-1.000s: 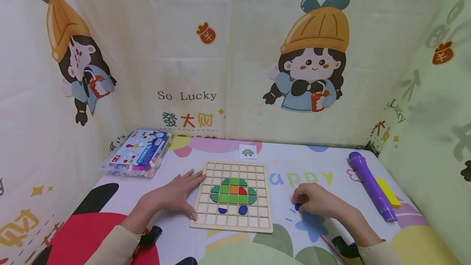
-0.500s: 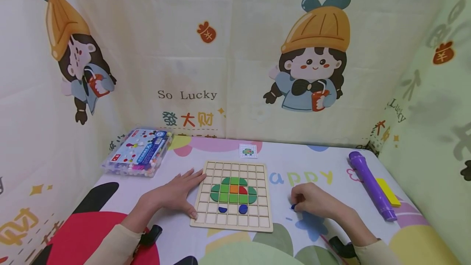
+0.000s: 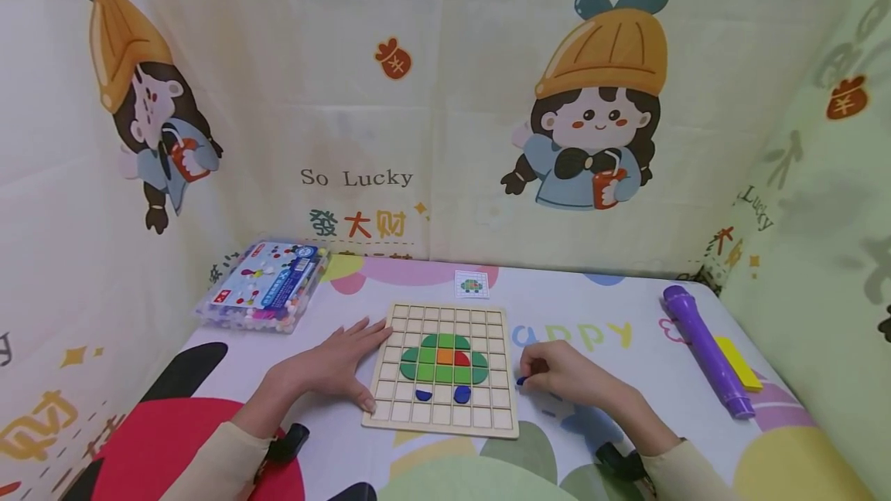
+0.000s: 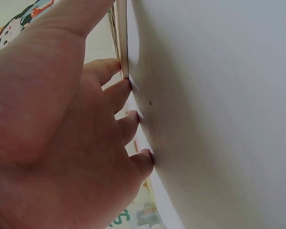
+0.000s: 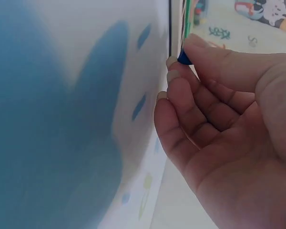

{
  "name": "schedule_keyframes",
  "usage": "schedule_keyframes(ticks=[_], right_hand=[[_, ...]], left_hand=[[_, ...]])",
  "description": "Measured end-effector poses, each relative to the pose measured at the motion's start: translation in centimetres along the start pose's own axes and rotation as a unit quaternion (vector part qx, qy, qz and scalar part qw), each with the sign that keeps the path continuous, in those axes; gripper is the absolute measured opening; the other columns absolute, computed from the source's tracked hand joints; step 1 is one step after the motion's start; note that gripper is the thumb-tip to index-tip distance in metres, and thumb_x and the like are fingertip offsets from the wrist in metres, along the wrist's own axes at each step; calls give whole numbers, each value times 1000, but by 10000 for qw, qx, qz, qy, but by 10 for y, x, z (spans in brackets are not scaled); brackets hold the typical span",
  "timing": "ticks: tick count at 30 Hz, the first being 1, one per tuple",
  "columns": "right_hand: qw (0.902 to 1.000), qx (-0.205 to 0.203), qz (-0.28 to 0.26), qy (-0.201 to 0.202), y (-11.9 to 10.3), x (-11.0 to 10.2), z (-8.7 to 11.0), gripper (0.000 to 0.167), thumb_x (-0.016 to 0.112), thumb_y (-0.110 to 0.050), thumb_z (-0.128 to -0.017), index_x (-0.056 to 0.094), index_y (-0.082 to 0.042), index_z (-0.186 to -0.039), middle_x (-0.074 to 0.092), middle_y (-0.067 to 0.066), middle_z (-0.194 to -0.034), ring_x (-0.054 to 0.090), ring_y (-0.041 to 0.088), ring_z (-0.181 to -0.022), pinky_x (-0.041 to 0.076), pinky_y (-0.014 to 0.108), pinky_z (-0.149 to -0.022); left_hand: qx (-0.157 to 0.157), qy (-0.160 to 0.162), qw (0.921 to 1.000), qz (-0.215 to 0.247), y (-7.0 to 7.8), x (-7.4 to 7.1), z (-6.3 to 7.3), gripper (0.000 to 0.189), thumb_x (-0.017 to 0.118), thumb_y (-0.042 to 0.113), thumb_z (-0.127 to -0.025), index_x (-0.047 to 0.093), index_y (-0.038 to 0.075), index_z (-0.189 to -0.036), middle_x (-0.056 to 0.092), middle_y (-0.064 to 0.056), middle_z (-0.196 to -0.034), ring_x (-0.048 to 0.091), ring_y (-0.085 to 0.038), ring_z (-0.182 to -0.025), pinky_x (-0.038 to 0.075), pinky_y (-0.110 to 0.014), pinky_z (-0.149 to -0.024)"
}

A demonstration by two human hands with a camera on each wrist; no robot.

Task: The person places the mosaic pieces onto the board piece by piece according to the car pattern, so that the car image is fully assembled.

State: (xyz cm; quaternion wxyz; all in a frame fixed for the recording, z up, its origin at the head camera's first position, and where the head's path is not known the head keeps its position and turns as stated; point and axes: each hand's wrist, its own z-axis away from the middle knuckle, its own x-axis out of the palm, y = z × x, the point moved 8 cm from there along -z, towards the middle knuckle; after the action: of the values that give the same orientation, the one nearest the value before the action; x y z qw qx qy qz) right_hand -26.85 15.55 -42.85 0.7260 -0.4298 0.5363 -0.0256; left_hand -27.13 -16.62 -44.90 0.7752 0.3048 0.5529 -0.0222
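A square wooden grid board [image 3: 480, 412] lies on the table, carrying green, orange, red and dark blue pieces in its cells. My left hand [image 3: 327, 366] rests at the board's left edge, fingers spread and straight, thumb touching the near left corner. Just right of the board, my right hand [image 3: 567, 373] pinches a small dark blue piece [image 5: 184, 58] between thumb and index finger. Most of that piece is hidden by the fingertips. On the board, a blue half-round piece [image 3: 423, 395] and a rounder blue piece [image 3: 462, 394] sit below the green shape.
Behind the board lies a small pattern card [image 3: 472, 284]. A clear plastic box [image 3: 264, 284] of colored parts stands at the back left. At the right are a purple marker-like tube [image 3: 708, 350] and a yellow block [image 3: 738, 363]. Printed cloth walls surround the table.
My right hand has moved left toward the board's right edge, carrying the blue piece. The left hand stays at the board's left edge.
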Motion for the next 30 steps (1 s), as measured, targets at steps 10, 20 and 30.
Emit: schedule_keyframes(ticks=[10, 20, 30], right_hand=[[9995, -243, -212, -3, -23, 16, -19, 14, 73, -10, -89, 62, -17, -84, 58, -8, -75, 51, 3, -69, 44, 19, -61], [9979, -631, -91, 138, -56, 32, -39, 15, 66, 2, -90, 66, -14, -87, 64, -6, -84, 55, 4, -75, 51, 20, -70], [9975, -697, 123, 22, -88, 52, -59, 14, 66, 1, -91, 69, -13, -89, 68, -5, -85, 56, 2, -75, 51, 19, -72]], left_hand=[[-7, -32, 10000, -3, 2, 0, -1, 122, 84, 65, -61, 28, 16, -158, 20, -5, -168, 8, -39, -155, 10, -67, -121], [41, 1, 10000, -36, 1, -2, 1, 123, 84, 65, -60, 29, 15, -158, 20, -7, -167, 9, -40, -155, 11, -68, -120], [43, -20, 10000, -13, 0, -1, 1, 122, 84, 65, -61, 28, 16, -158, 20, -6, -168, 8, -40, -155, 10, -68, -120]])
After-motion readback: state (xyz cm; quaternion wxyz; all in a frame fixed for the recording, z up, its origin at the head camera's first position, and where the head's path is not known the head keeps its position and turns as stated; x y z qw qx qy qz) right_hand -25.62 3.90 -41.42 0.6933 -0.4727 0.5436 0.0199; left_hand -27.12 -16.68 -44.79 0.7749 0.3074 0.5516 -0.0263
